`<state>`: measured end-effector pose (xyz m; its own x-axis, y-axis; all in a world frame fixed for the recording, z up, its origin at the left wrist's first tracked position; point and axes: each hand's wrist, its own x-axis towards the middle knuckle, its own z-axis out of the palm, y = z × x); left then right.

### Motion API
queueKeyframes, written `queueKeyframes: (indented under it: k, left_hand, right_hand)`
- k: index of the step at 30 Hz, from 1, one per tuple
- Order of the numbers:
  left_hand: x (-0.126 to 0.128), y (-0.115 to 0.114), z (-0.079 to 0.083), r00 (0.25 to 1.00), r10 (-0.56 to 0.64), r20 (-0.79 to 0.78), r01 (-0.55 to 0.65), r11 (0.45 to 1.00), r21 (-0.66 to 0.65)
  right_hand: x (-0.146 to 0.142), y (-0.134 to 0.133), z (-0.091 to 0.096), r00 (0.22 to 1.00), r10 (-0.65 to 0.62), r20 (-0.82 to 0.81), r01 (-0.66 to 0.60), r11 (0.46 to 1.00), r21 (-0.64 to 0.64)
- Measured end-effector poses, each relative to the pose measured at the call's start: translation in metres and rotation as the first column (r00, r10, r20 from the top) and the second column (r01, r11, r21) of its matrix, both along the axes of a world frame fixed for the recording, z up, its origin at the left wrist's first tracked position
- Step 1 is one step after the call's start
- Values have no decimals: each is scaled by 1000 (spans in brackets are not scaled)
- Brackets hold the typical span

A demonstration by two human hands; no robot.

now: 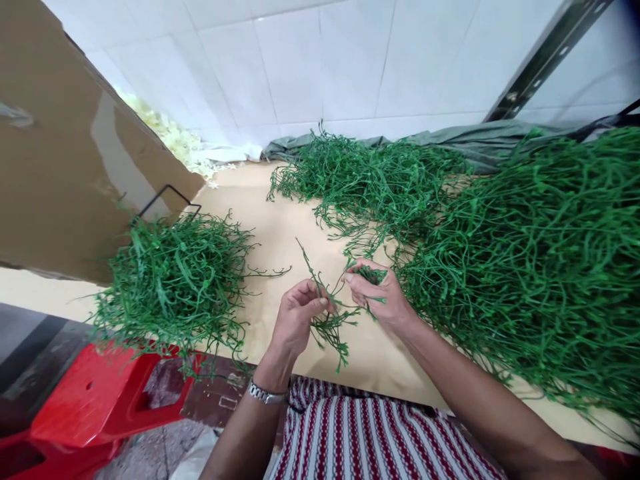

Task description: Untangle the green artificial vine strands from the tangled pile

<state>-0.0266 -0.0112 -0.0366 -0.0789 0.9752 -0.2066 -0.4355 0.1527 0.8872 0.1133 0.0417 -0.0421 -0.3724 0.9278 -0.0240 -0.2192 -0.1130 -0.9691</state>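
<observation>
My left hand (296,317) is closed in a pinch on a thin green plastic stem sprig (327,319) that hangs down between both hands. A metal watch sits on that wrist. My right hand (381,295) is closed on a small bunch of green stems (371,274), fingertips touching the same sprig. Both hands hover over tan cardboard (260,200) lying flat on the floor. A big heap of green stems (540,260) lies just right of my right hand. A smaller pile of stems (175,280) sits to the left.
A further spread of green stems (370,180) lies ahead by the white tiled wall. A brown cardboard box (60,147) stands at the left, a red plastic stool (100,400) at the lower left. Pale flower pieces (170,137) lie behind the box.
</observation>
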Motion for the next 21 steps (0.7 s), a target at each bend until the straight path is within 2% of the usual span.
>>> queueKeyframes:
  k: [6, 11, 13, 18, 20, 21]
  left_hand:
    - [3, -4, 5, 999, 29, 42, -29, 1000, 0]
    - [8, -4, 4, 989, 136, 52, -135, 990, -35]
    - [8, -3, 3, 984, 169, 50, -168, 985, -32]
    - [3, -2, 2, 971, 239, -4, -239, 971, -27]
    - [2, -1, 1, 963, 265, -43, -266, 963, -28]
    - [1, -1, 1, 959, 276, -65, -278, 960, -24]
  right_hand:
    - [-3, -1, -8, 999, -46, 19, 46, 999, 4]
    - [-4, -3, -7, 987, -48, 151, 34, 995, 97]
    - [-3, -4, -4, 974, -20, 225, -14, 989, 146]
    - [15, -11, 7, 865, 37, 500, -177, 955, 236]
    - [24, -16, 15, 823, -40, 566, -171, 934, 314]
    - [28, -18, 19, 810, -112, 576, -153, 907, 392]
